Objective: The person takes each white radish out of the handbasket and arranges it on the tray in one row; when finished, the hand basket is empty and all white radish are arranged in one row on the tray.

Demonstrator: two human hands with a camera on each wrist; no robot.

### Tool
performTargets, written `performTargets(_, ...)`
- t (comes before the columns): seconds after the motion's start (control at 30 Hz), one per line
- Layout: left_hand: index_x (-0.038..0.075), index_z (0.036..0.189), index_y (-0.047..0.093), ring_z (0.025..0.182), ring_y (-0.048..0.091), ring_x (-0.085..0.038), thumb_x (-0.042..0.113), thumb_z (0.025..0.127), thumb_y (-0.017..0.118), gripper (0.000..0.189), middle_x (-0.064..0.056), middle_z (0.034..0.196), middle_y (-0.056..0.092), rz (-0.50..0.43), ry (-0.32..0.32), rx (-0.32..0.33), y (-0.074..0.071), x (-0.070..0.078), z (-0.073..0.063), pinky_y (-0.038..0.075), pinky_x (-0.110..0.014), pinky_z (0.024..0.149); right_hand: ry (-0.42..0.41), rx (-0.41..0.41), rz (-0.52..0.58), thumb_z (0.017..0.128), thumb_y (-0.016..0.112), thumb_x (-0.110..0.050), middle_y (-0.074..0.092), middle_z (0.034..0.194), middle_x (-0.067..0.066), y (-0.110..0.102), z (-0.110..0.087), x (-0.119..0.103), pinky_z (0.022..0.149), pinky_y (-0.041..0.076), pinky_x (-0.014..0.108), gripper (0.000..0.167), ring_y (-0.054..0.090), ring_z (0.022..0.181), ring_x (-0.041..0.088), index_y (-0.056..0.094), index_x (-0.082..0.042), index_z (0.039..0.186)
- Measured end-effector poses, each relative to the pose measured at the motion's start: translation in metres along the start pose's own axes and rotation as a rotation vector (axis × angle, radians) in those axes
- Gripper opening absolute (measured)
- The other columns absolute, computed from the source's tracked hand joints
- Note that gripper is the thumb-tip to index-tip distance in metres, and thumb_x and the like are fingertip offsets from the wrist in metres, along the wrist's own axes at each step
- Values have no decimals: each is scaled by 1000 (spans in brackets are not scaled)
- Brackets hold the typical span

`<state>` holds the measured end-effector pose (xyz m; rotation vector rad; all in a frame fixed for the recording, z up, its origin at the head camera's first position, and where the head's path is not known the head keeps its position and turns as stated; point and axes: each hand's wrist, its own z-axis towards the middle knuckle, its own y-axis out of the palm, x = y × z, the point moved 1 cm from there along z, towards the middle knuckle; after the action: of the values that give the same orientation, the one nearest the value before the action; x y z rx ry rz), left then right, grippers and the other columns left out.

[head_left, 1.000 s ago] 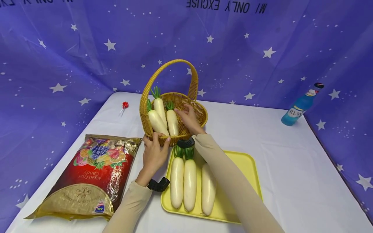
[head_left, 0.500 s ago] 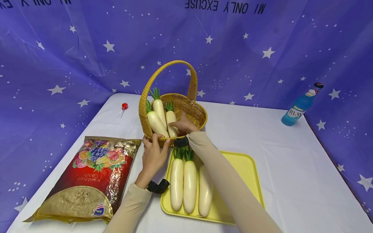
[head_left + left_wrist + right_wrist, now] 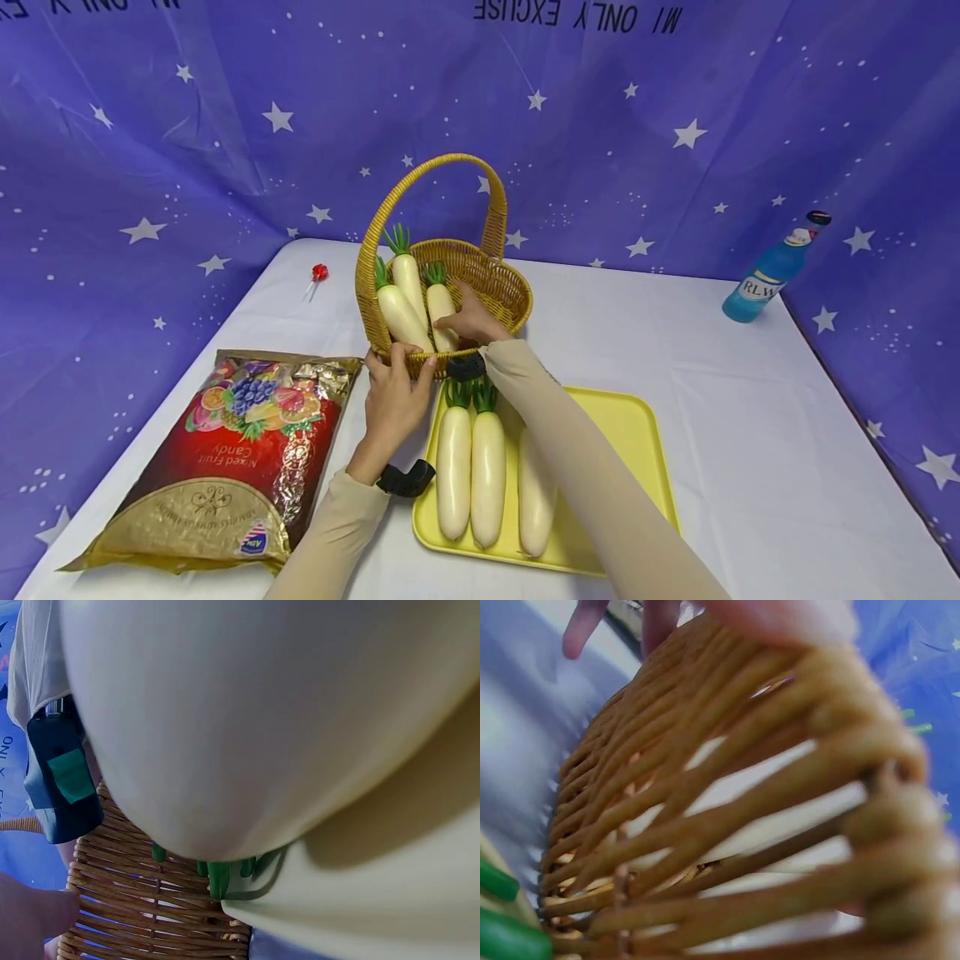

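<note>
Now, compared with a second ago, the right hand (image 3: 480,323) sits lower inside the wicker basket (image 3: 487,269), its thumb against the rightmost basket radish (image 3: 442,304); the work appears to centre on that white radish, beside two others. That hand is spread wide, seemingly touching rather than gripping. The left hand (image 3: 393,404) holds the basket's near rim, fingers over it, thumb outside. Below the hands, three more white radishes (image 3: 488,479) lie on a yellow tray (image 3: 622,417), one partly hidden by the right sleeve (image 3: 600,483). Left of the left hand, a foil bag (image 3: 240,454) reads "Mixed Fruit Candy" (upside down from here, its badge too small to trust). Well right of the right hand, a blue bottle (image 3: 776,271) shows "RLW". Beyond both hands, the starry purple backdrop (image 3: 577,167) carries "ONLY EXCUSE", also inverted.
</note>
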<state>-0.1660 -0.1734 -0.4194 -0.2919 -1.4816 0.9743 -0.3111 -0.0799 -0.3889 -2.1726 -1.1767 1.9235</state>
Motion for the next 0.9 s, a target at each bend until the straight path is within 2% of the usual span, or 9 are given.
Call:
performTargets(0.17, 21, 112, 43, 105, 47, -48, 52, 90, 43, 38, -29, 140, 12, -6, -2, 1, 0, 0, -1, 42, -54, 68, -2, -24, 65, 86, 60, -15, 40, 135, 17, -2, 1, 1, 71, 49, 40, 77, 55, 100, 29, 12, -22, 146)
performTargets(0.27, 21, 112, 43, 105, 47, -48, 51, 90, 44, 37, -29, 140, 13, -6, -3, 4, -1, 0, -1, 42, -54, 69, -11, -44, 119, 86, 58, -14, 47, 128, 18, -4, 2, 1, 67, 51, 43, 75, 59, 90, 28, 14, -23, 146)
performTargets(0.5, 21, 112, 43, 106, 47, -49, 51, 90, 44, 38, -29, 139, 14, -3, -2, 10, -1, 1, -1, 42, -56, 71, -28, -87, 193, 87, 57, -18, 38, 138, 14, -9, 2, 3, 67, 53, 41, 68, 60, 91, 29, 22, -29, 143)
performTargets(0.73, 21, 111, 43, 106, 47, -49, 51, 89, 45, 37, -29, 138, 15, -6, -1, 20, 0, 0, -1, 42, -57, 71, -30, -139, 387, 89, 53, -20, 45, 134, 10, -14, 3, 5, 73, 52, 41, 60, 60, 101, 32, 27, -36, 140)
performTargets(0.9, 22, 111, 44, 106, 47, -48, 51, 89, 45, 37, -29, 138, 16, -7, -2, 28, 0, 0, 0, 42, -57, 71, -37, -150, 481, 90, 52, -20, 43, 135, 5, -16, 3, 6, 70, 50, 38, 51, 61, 92, 26, 36, -42, 133)
